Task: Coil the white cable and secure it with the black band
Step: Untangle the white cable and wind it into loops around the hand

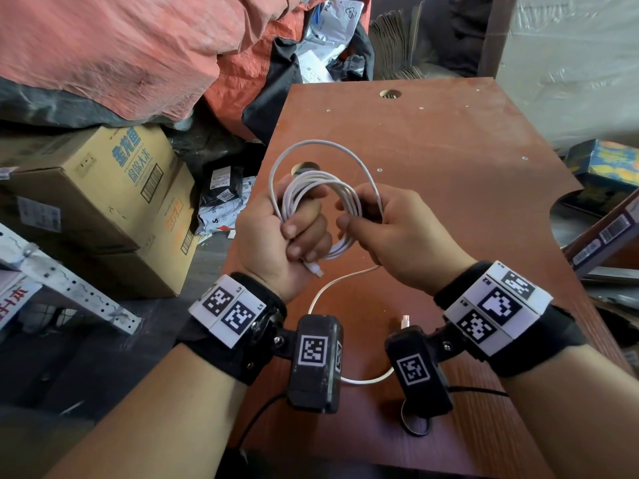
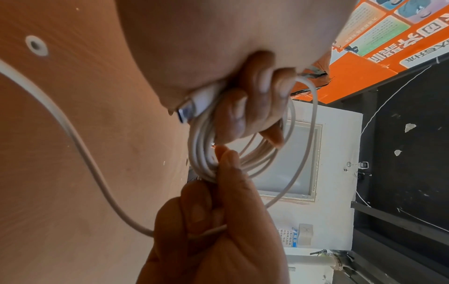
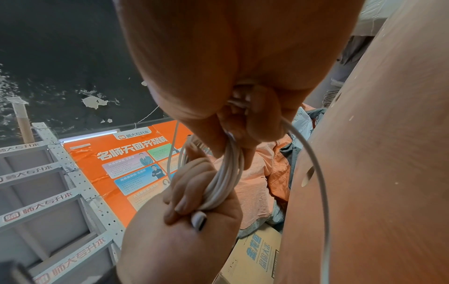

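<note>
Left hand (image 1: 276, 236) grips coiled white cable (image 1: 321, 188) above tabletop (image 1: 449, 150); right hand (image 1: 390, 233), at 3 o'clock, pinches its loops; tail trails toward 6.

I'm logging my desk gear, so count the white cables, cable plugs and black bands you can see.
white cable: 1
plugs: 2
black band: 1
Total: 4
</note>
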A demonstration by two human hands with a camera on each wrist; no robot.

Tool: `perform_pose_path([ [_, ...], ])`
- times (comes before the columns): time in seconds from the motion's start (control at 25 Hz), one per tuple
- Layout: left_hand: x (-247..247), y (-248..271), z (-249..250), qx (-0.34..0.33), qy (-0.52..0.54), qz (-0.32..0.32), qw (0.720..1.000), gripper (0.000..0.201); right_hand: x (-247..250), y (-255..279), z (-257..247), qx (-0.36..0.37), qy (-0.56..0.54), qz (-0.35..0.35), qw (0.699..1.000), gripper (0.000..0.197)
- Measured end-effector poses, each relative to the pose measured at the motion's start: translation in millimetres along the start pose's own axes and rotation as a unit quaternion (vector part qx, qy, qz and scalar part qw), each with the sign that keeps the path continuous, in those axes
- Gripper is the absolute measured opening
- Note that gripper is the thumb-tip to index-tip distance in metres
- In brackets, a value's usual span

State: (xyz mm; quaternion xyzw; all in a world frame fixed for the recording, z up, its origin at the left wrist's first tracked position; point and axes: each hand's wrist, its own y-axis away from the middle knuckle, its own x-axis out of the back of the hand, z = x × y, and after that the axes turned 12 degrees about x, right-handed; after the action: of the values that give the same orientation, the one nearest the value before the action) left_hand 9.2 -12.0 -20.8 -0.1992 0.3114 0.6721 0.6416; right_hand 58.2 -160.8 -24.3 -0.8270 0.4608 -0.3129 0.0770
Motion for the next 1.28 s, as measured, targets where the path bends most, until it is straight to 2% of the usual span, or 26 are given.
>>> perform_pose_path([
  [0.12,5,-3,4,-0.001,-0.012,0.019,1.0,0.052,3,0,-3,-0.028,-0.034,0.007,0.999,0.025],
  [0.2,8,-3,8,0.004,-0.015,0.031,0.999,0.046,9,-1,-1,-0.038,-0.056,0.038,0.997,0.042],
  [0.24,9,-3,10,0.007,-0.018,0.035,0.999,0.041,11,-2,1,-0.038,-0.057,0.059,0.996,0.043],
  [0.36,8,-2,11,0.007,-0.027,0.046,0.999,0.031,14,-4,6,-0.054,-0.059,0.126,0.989,0.037],
  [0.44,8,-1,12,0.01,-0.012,0.05,0.999,0.028,14,-4,5,-0.062,-0.062,0.135,0.987,0.031],
  [0.6,13,-2,16,0.013,0.033,0.044,0.998,0.024,14,0,1,-0.026,0.009,0.096,0.995,0.022],
  [0.76,16,-1,21,0.012,0.058,0.03,0.998,0.05,11,3,-2,-0.027,0.055,0.041,0.997,0.023],
  [0.92,11,-1,21,-0.017,0.039,0.07,0.997,0.041,6,6,-2,-0.026,0.07,-0.013,0.997,0.025],
  [1.08,10,-2,19,-0.03,0.048,0.089,0.994,0.043,2,9,-4,-0.041,0.029,-0.083,0.995,0.027],
  [1.28,12,-4,19,-0.042,0.079,0.095,0.991,0.046,2,8,1,-0.001,0.139,-0.124,0.982,0.03],
])
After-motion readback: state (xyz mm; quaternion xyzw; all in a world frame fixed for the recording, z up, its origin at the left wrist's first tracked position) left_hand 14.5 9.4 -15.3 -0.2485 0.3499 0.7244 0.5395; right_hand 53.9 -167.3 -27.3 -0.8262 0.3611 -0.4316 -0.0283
